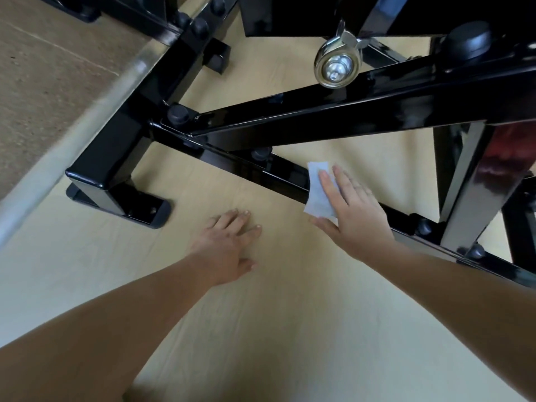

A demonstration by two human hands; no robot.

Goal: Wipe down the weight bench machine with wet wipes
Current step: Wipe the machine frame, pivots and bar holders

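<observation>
The wet wipe (317,195) lies draped over the low black frame bar (246,166) of the weight bench machine (348,111), about midway along the bar's visible run and just above the pale floor (261,314). The right hand (356,210) lies flat on top of the wipe with straight fingers pressing it to the bar. The thumb is spread out at the wipe's lower edge, and the wipe's top corner shows beyond the fingertips.

The left hand (229,248) is apart from the wipe, to its left and nearer the person. It rests palm down on the floor with the fingers spread and holds nothing. Farther left, the black foot (101,181) of the frame stands on the floor. A chrome knob (333,66) sits on the thicker sloping beam above the wipe.
</observation>
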